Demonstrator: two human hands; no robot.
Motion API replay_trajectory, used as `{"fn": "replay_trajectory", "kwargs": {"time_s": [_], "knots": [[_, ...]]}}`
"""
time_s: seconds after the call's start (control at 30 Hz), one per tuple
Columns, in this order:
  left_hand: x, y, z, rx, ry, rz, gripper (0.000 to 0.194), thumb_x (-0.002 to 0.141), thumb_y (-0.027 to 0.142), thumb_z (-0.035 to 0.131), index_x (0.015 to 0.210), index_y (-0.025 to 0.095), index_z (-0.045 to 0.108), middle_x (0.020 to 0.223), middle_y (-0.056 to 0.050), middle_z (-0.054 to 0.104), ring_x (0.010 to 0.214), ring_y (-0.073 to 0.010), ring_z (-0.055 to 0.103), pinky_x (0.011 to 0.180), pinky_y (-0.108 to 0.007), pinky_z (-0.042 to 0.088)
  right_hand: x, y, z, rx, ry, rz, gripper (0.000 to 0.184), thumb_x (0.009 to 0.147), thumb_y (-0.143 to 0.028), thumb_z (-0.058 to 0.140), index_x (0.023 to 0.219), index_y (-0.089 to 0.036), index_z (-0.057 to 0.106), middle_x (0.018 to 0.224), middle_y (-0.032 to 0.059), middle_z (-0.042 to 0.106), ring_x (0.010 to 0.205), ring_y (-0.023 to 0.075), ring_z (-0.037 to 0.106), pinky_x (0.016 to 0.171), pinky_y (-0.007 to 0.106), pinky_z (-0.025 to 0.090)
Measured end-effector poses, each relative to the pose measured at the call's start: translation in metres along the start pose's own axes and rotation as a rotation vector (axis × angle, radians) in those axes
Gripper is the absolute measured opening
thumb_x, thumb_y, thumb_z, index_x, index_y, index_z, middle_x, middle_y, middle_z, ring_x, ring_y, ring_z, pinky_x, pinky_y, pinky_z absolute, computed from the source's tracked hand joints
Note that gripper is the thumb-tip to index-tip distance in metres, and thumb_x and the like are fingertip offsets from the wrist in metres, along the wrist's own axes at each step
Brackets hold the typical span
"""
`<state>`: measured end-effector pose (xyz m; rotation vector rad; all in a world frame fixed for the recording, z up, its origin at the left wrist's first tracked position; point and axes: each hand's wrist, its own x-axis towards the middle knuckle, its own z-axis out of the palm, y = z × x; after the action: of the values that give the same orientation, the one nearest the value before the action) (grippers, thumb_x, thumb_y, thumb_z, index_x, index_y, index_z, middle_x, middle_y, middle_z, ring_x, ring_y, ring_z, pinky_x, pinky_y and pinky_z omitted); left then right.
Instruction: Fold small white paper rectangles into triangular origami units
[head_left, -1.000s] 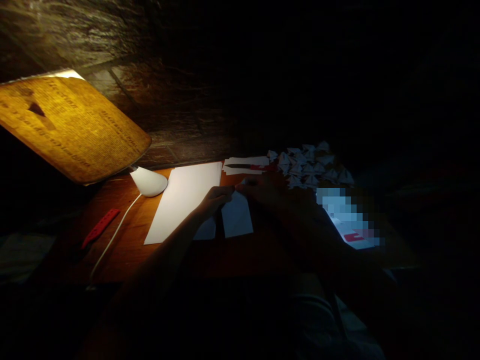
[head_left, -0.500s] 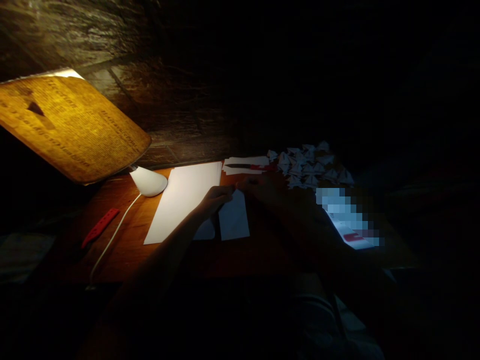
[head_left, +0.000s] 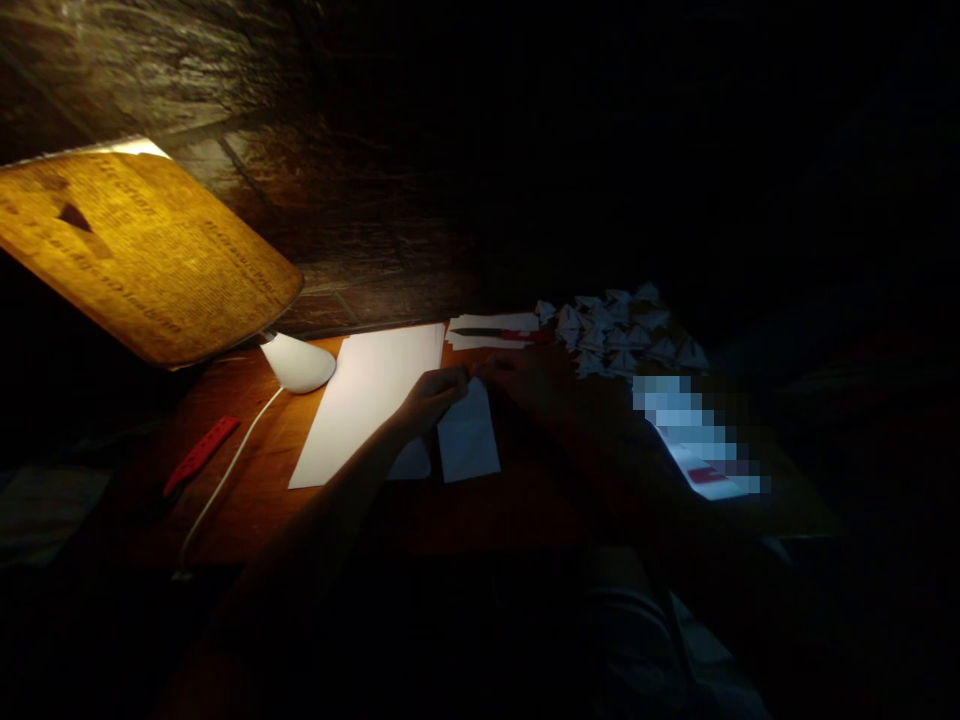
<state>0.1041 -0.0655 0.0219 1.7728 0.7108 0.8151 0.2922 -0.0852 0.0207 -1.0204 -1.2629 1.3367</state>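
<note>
Paper, a small white four-sided sheet (head_left: 469,445), is positioned at the middle of the brown wooden table (head_left: 262,500), its far edge clamped in the bunched fingers of the left hand (head_left: 435,395); the right hand (head_left: 514,378) meets that edge opposite, too dim from where I stand to tell whether its fingers are together or apart. A large white paper stack (head_left: 367,390) lies between the sheet and a rounded white lamp base (head_left: 300,365). Beyond the hands, a smaller white paper stack (head_left: 495,321) bears a red-handled, dark-bladed knife (head_left: 517,334), near clustered folded white paper pieces (head_left: 621,360).
</note>
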Motion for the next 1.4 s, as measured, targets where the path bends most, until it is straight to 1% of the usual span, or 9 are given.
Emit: {"fn": "replay_trajectory", "kwargs": {"time_s": [0.2,0.33,0.47,0.57,0.73,0.83,1.1,1.2,1.4], "knots": [[0.001,-0.004,0.002,-0.103,0.319,-0.102,0.045,0.078,0.055,0.079,0.069,0.019,0.054,0.063,0.004,0.044,0.057,-0.0104,0.038,0.052,-0.023,0.027,0.001,0.003,0.0,-0.045,-0.057,-0.004,0.04,0.079,-0.055,0.078,0.068,-0.019,0.063,0.068,-0.0002,0.063,0.07,0.015,0.057,0.067,0.028,0.046],[0.002,-0.007,0.0,-0.158,0.432,-0.118,0.047,0.076,0.057,0.082,0.07,0.019,0.055,0.06,0.005,0.043,0.052,-0.0089,0.037,0.047,-0.022,0.025,-0.002,0.003,-0.004,-0.104,-0.146,0.068,0.027,0.077,-0.042,0.083,0.078,-0.018,0.071,0.079,0.0032,0.071,0.075,0.0183,0.064,0.071,0.031,0.051],[0.003,-0.009,-0.002,-0.16,0.411,-0.069,0.045,0.08,0.059,0.079,0.08,0.019,0.058,0.067,0.004,0.049,0.057,-0.0092,0.045,0.051,-0.02,0.034,-0.001,0.003,-0.006,-0.178,-0.096,0.077,0.012,0.075,-0.025,0.079,0.081,-0.017,0.072,0.086,0.005,0.074,0.078,0.0185,0.066,0.075,0.033,0.052],[0.001,-0.013,-0.001,-0.122,0.337,0.028,0.052,0.073,0.055,0.087,0.101,0.022,0.058,0.09,-0.001,0.062,0.078,-0.0141,0.062,0.063,-0.021,0.046,0.001,0.003,-0.005,-0.21,-0.052,0.029,0.008,0.078,-0.022,0.071,0.084,-0.017,0.073,0.088,0.0048,0.075,0.079,0.018,0.066,0.075,0.031,0.052],[0.0,-0.022,0.002,0.035,0.269,0.014,0.076,0.062,0.035,0.094,0.124,0.025,0.051,0.125,-0.008,0.062,0.107,-0.0224,0.066,0.076,-0.026,0.054,0.004,0.007,-0.004,-0.43,0.016,-0.008,0.01,0.077,-0.024,0.069,0.069,-0.017,0.067,0.068,0.0,0.065,0.067,0.0148,0.058,0.062,0.026,0.042],[0.0,-0.024,0.0,0.082,0.275,0.026,0.065,0.069,0.035,0.089,0.123,0.022,0.055,0.113,-0.007,0.065,0.098,-0.0202,0.067,0.074,-0.027,0.053,0.004,0.01,-0.005,-0.455,0.007,-0.037,0.018,0.08,-0.03,0.069,0.068,-0.018,0.064,0.064,-0.0013,0.061,0.063,0.0132,0.054,0.057,0.024,0.037],[0.001,-0.018,-0.01,0.01,0.426,0.013,0.034,0.075,0.035,0.075,0.103,0.017,0.069,0.088,-0.004,0.072,0.083,-0.0211,0.067,0.075,-0.03,0.052,-0.001,0.01,-0.003,-0.351,-0.052,-0.059,0.015,0.085,-0.032,0.072,0.087,-0.017,0.074,0.08,0.0029,0.073,0.074,0.0163,0.063,0.067,0.026,0.047],[0.001,-0.017,-0.01,-0.064,0.47,-0.05,0.032,0.07,0.031,0.078,0.098,0.017,0.072,0.078,-0.002,0.07,0.071,-0.018,0.064,0.065,-0.027,0.05,-0.001,0.009,-0.003,-0.342,-0.039,-0.079,0.012,0.084,-0.023,0.069,0.092,-0.017,0.076,0.085,0.0033,0.075,0.077,0.0169,0.065,0.071,0.027,0.05],[0.0,-0.009,-0.006,-0.12,0.451,-0.099,0.035,0.068,0.035,0.083,0.095,0.016,0.073,0.08,-0.003,0.072,0.068,-0.0156,0.064,0.062,-0.025,0.05,0.002,0.007,-0.003,-0.306,0.03,-0.084,0.033,0.078,-0.011,0.065,0.106,-0.02,0.078,0.087,0.0016,0.077,0.078,0.0172,0.068,0.072,0.027,0.051]]}}
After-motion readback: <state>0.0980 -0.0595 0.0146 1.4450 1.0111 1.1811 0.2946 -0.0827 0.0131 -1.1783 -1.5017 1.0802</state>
